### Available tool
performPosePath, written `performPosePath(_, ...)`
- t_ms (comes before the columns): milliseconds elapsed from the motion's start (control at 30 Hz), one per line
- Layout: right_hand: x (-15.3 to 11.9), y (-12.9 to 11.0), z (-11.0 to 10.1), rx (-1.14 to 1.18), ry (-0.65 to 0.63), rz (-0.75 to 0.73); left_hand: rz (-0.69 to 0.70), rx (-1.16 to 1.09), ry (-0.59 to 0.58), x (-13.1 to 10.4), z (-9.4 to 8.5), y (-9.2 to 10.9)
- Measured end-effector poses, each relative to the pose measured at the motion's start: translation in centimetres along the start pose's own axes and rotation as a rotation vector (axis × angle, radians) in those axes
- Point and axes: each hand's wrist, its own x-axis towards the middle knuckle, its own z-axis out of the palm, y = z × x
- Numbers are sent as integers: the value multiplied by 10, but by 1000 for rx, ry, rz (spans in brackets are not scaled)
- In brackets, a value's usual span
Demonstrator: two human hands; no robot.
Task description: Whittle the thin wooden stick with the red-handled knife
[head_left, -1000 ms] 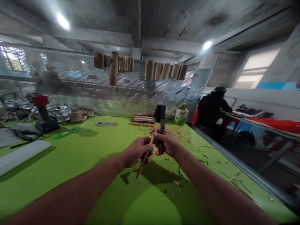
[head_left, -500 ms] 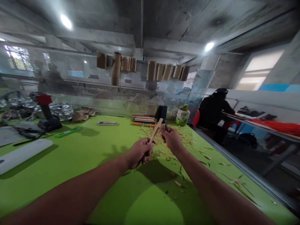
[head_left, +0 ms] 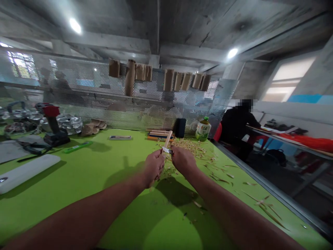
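Observation:
My left hand (head_left: 154,167) is closed around the lower end of a pale wooden stick (head_left: 168,137), which points up and away from me. A knife (head_left: 166,150) is in my right hand (head_left: 183,159), its short bright blade lying across the stick just above my left fingers. Most of the knife's handle is hidden in my right fist. Both hands are held above the green table (head_left: 109,211), close together. Wood shavings (head_left: 192,147) are scattered under and beyond my right hand.
A bottle with a green cap (head_left: 203,129), a black block (head_left: 180,127) and a box of wooden strips (head_left: 153,134) stand at the back. To the left are a cordless drill (head_left: 53,121), a green cutter (head_left: 78,147) and a white slab (head_left: 30,173). A person (head_left: 238,121) sits at right.
My right hand has moved left and turned, bringing the knife blade across the stick near my left hand. The stick now stands slightly more upright and further left.

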Motion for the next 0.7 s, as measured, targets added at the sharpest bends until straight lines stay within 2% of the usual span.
performPosePath(67, 2, 2, 0, -2, 10, 16, -14, 15, 20, -2, 3, 3)
performPosePath(267, 8, 8, 5, 31, 32, 78, -68, -47, -25, -4, 3, 2)
performPosePath(367, 19, 29, 9, 80, 38, 214, -87, -49, -52, -8, 7, -4)
performPosePath(467, 29, 64, 13, 158, 27, 390, -100, -26, -128, -13, 13, -7)
performPosePath(567, 35, 94, 15, 178, 30, 504, -58, -32, -210, -15, 15, -7)
performPosePath(633, 35, 100, 16, 211, 87, 519, -9, -32, -172, -11, 12, -7)
performPosePath(700, 32, 92, 16, 272, 144, 470, 26, -11, -101, -5, 6, -9)
